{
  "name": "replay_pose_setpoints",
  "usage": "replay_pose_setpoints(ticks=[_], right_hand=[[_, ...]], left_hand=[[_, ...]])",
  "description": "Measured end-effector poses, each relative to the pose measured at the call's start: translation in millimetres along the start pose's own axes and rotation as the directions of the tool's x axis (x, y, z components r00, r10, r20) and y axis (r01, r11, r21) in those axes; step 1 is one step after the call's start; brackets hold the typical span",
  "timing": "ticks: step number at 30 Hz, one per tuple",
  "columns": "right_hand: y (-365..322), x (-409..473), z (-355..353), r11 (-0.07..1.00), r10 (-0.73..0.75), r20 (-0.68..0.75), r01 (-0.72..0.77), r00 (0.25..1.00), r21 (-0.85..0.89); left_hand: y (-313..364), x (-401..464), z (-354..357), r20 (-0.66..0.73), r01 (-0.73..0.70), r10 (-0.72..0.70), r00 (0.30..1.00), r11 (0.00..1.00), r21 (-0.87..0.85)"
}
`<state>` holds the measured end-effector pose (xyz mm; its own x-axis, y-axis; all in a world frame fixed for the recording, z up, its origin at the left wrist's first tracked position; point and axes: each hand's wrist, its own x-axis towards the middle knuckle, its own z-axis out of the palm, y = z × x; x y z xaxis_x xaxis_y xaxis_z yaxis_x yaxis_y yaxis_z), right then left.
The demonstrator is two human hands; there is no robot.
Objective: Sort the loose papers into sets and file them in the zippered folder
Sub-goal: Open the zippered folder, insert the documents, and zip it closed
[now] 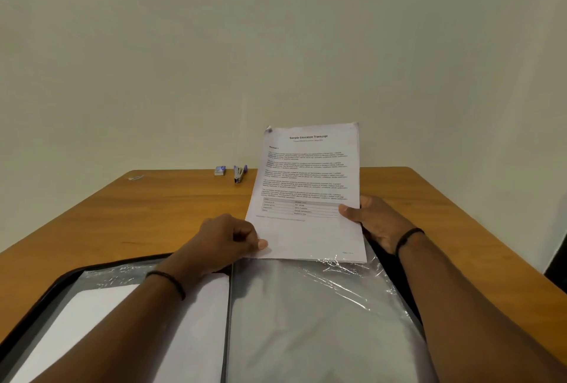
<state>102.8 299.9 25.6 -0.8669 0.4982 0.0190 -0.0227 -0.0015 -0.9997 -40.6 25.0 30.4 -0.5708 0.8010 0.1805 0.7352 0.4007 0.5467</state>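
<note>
At the bottom left corner of the stapled set of papers [306, 195], the left hand [227, 240] pinches the sheet between thumb and curled fingers, the thumb tip lying on the front of the page. On the opposite edge the right hand [376, 223] grips the same set, thumb on the printed face and fingers behind it (those fingers are hidden by the paper). So two hands hold one set, which is tilted up off the table, its lower edge just over the top of a clear plastic sleeve [322, 315] in the open zippered folder [55, 287]. The heading reads "Sample Education Transcript"; the body text below is too small to read, and how many pages are stapled together cannot be told.

Each wrist wears one thin black band: left band [167, 283], right band [408, 237]. The folder lies open across the near part of the wooden table [138, 214], showing two facing sleeves, the left one with white paper [101, 315] inside; both are cut off by the bottom of the view, and the left forearm covers part of the left one.

Along the far edge lie three small things: one stapler [240, 173], one small box [220, 170] just left of it, and one pale scrap [136, 178] too small to identify.
</note>
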Motion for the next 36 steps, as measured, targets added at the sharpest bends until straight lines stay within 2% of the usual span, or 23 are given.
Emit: replay_pose_setpoints(ticks=[3,6,9,13,18,23,32,36], right_hand=[[-0.5,-0.7,-0.4,1.0,-0.002,0.0,0.002,1.0,-0.01],[-0.7,-1.7,-0.6,1.0,-0.011,-0.001,0.011,1.0,-0.005],[-0.7,-2.7,0.0,1.0,-0.008,-0.009,0.009,1.0,0.026],[-1.0,-2.4,1.7,1.0,-0.01,-0.012,0.01,1.0,0.015],[-0.6,-3.0,3.3,0.998,-0.021,-0.013,0.02,1.0,-0.053],[-0.3,-1.7,-1.8,0.971,-0.085,-0.016,0.079,0.996,-0.228],[2.1,-1.7,-9.2,0.997,-0.066,0.095,0.069,0.993,-0.034],[0.9,-2.5,-9.6,0.995,-0.076,0.153,0.084,0.985,-0.045]], left_hand=[[3.3,0.2,-5.2,0.046,0.023,-0.028,0.999,0.995,0.098],[5.1,-3.7,-9.3,0.011,0.06,-0.063,0.998,0.978,0.198],[3.5,-9.6,-9.2,-0.001,0.03,-0.03,1.0,0.997,0.076],[3.0,-14.2,-5.8,-0.088,-0.009,0.004,0.996,0.999,-0.049],[-4.9,-12.1,-3.0,-0.08,-0.014,0.004,0.997,0.992,-0.128],[-8.7,-8.6,-0.9,-0.098,-0.088,0.078,0.992,0.991,-0.103],[-6.9,-9.0,-2.2,-0.098,-0.064,0.048,0.994,0.984,-0.167],[-7.3,-10.9,-0.9,-0.083,-0.015,-0.002,0.997,0.978,-0.209]])
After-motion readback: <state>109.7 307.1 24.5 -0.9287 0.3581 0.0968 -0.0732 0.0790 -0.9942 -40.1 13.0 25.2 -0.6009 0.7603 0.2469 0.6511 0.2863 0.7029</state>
